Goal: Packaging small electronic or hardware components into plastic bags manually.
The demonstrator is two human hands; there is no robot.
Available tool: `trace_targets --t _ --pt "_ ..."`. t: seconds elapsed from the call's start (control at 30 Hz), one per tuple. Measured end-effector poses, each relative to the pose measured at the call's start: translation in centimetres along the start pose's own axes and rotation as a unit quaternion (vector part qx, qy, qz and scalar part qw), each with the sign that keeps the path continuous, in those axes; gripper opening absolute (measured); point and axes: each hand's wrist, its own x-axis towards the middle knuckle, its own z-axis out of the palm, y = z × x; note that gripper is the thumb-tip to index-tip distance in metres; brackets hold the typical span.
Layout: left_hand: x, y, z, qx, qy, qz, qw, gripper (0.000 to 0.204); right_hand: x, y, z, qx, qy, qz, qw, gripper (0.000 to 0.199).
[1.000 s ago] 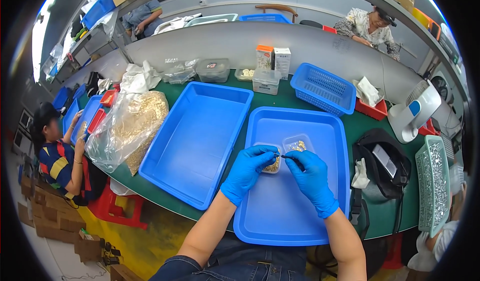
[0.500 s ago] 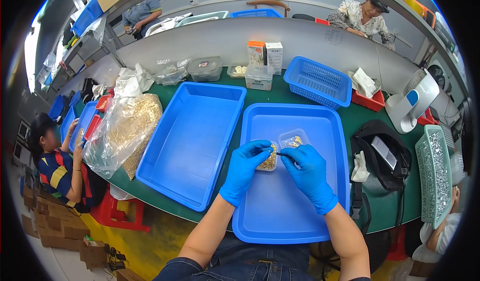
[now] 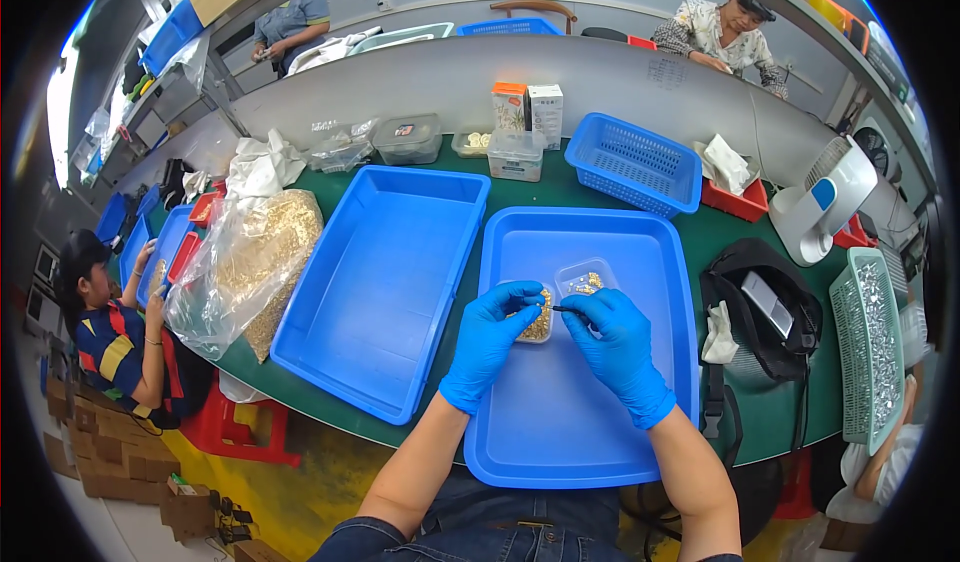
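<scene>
Both of my hands wear blue gloves and meet above the blue tray (image 3: 590, 462). Fingertips of my right hand (image 3: 622, 354) are pinched on a thin black rod (image 3: 565, 310), whose tip points toward my left hand. My left hand (image 3: 488, 347) is closed in a pinch at that tip; what it holds is too small to make out. Just below the fingers, partly covered by the left hand, sits a clear plastic tub (image 3: 541, 328) of small gold-coloured pieces. A second clear tub (image 3: 588, 276) with fewer gold and pale pieces stands behind it.
Left of my tray lies a blue bin (image 3: 375, 282), then a bag of gold-coloured pieces (image 3: 270, 262). A blue basket (image 3: 640, 167) stands behind; a black bag (image 3: 755, 302), a white fan-like device (image 3: 820, 207) and a green basket (image 3: 865, 352) are rightward. A co-worker (image 3: 120, 332) sits far left.
</scene>
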Motion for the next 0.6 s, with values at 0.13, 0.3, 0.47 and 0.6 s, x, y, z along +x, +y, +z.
trace_targets --t 0.13,0.3,0.47,0.6 --pt "0.01 0.09 -0.03 -0.006 -0.004 0.000 1.000 0.028 -0.01 0.00 0.04 0.000 -0.001 -0.003 1.000 0.012" --pt "-0.20 0.22 0.27 0.029 -0.003 0.018 0.999 0.028 -0.16 -0.01 -0.11 -0.018 -0.017 0.004 1.000 0.010" --pt "-0.30 -0.17 0.42 0.059 0.002 0.044 0.997 0.027 -0.30 0.24 0.44 -0.018 -0.017 0.018 1.000 0.010" --pt "-0.29 -0.13 0.44 0.053 -0.007 0.043 0.998 0.028 -0.20 -0.16 0.21 0.021 -0.025 0.029 0.999 0.012"
